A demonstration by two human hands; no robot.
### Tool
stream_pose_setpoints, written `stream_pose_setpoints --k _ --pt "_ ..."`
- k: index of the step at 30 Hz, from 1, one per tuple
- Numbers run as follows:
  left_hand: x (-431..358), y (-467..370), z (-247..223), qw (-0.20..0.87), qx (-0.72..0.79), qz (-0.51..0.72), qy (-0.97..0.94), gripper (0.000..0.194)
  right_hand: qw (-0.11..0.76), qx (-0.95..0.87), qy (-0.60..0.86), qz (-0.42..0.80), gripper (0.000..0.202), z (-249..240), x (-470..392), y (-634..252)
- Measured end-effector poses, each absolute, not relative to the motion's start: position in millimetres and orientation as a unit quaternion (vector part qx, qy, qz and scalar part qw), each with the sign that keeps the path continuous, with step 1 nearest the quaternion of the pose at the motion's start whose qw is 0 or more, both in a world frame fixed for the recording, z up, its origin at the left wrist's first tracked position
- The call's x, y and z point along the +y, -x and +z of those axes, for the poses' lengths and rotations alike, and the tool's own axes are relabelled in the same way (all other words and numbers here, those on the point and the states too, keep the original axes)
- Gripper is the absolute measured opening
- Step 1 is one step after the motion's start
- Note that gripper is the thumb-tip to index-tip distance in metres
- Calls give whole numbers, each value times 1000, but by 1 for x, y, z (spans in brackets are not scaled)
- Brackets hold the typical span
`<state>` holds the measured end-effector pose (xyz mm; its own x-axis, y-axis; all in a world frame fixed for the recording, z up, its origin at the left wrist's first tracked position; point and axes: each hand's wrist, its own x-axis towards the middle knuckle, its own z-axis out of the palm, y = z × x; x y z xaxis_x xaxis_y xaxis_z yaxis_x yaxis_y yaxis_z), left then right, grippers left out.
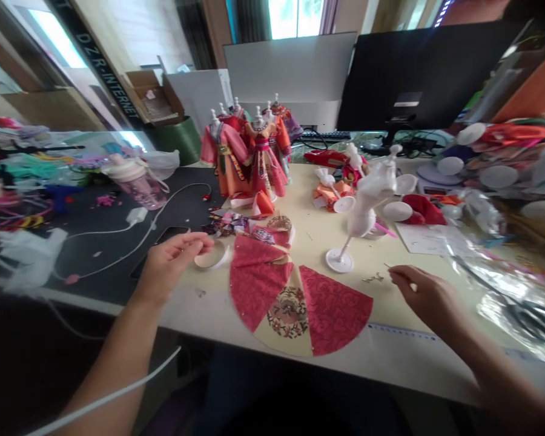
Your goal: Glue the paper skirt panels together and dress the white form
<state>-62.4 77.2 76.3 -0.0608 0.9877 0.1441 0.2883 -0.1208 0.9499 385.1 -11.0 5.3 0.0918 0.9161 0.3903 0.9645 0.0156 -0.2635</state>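
My left hand (175,257) is held with its fingertips pinched together, left of a roll of tape (211,254); whatever it pinches is too small to make out. My right hand (415,287) pinches a thin pin (387,264) just right of some small metal pieces (373,278) on the table. Between my hands lies a fan-shaped fabric piece (336,309), with red patterned panels and a cream panel bearing a round floral design. Behind it a white mannequin (362,212) leans on its round base.
Dressed doll forms (261,151) stand at the back centre. A pink bottle (136,178) and white cables are on the left. Scissors (533,321) and clear plastic lie at the right, and a blue ruler (402,332) lies near the front edge.
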Motion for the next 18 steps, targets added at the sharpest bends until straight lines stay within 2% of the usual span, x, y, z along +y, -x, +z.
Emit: stream_pose_setpoints --k 4,8,12,15,18 --pt "72 91 72 275 614 493 -551 35 268 -626 724 -106 21 4 -15 -383" --pt "68 103 61 186 669 397 -601 31 305 -603 726 -128 23 3 -14 -380" --pt "72 87 48 93 638 307 -699 26 304 -608 721 -132 20 -1 -12 -379" --pt "82 65 37 64 602 265 -751 19 299 -624 710 -131 18 -2 -14 -379" --pt "92 51 27 103 617 259 -736 12 300 -630 706 -122 17 -3 -15 -378"
